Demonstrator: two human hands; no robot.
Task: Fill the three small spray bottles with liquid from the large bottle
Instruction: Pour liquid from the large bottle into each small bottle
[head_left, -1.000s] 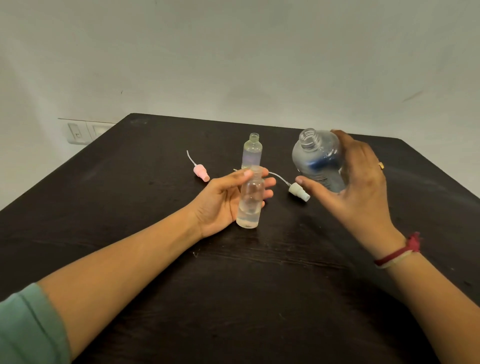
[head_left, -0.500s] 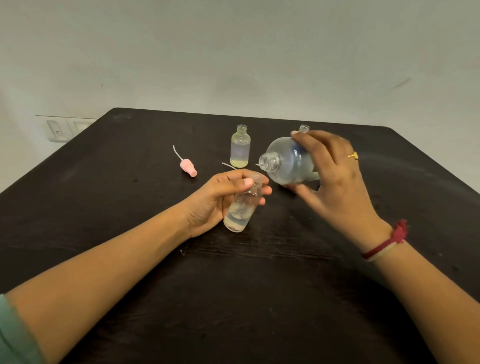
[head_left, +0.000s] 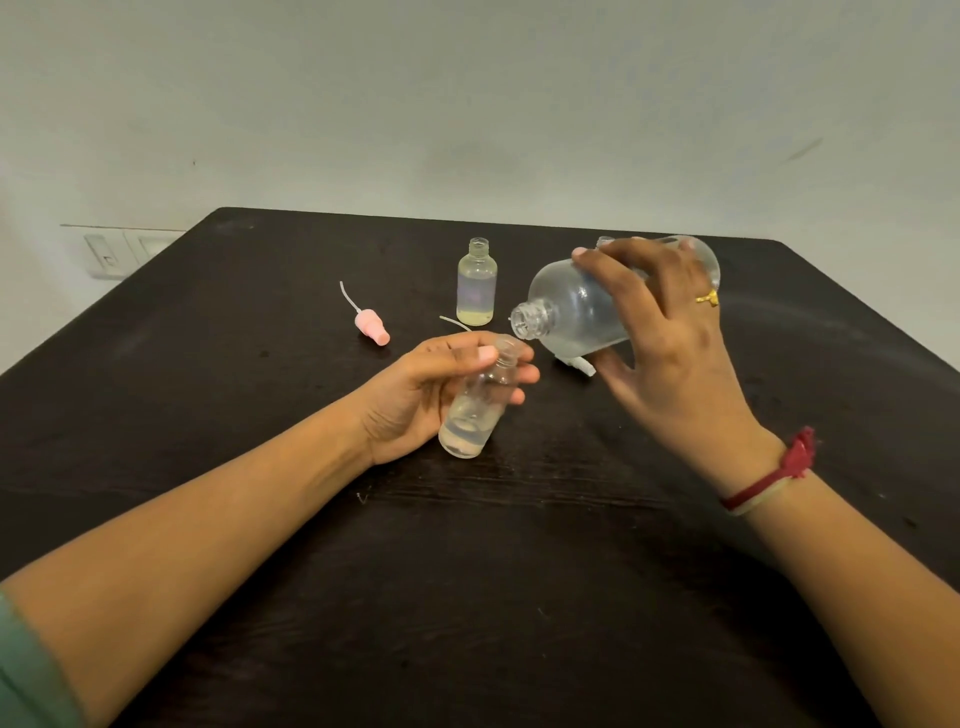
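Note:
My left hand (head_left: 415, 395) grips a small clear spray bottle (head_left: 475, 415), tilted with its open neck toward the right and a little liquid at its bottom. My right hand (head_left: 660, 332) holds the large clear bottle (head_left: 571, 306) tipped almost on its side, its open mouth just above the small bottle's neck. A second small bottle (head_left: 476, 283) stands upright behind, uncapped, with a thin layer of yellowish liquid. The neck of a third small bottle (head_left: 604, 241) peeks out behind the large bottle.
A pink spray cap (head_left: 370, 325) with its tube lies on the dark table (head_left: 467, 597) at the left. A white spray cap (head_left: 579, 364) lies under the large bottle. Wall switches (head_left: 111, 252) sit at the far left.
My right hand has lifted the large bottle from upright and tipped it leftward until its mouth is over the small bottle. My left hand has tilted the small bottle toward it.

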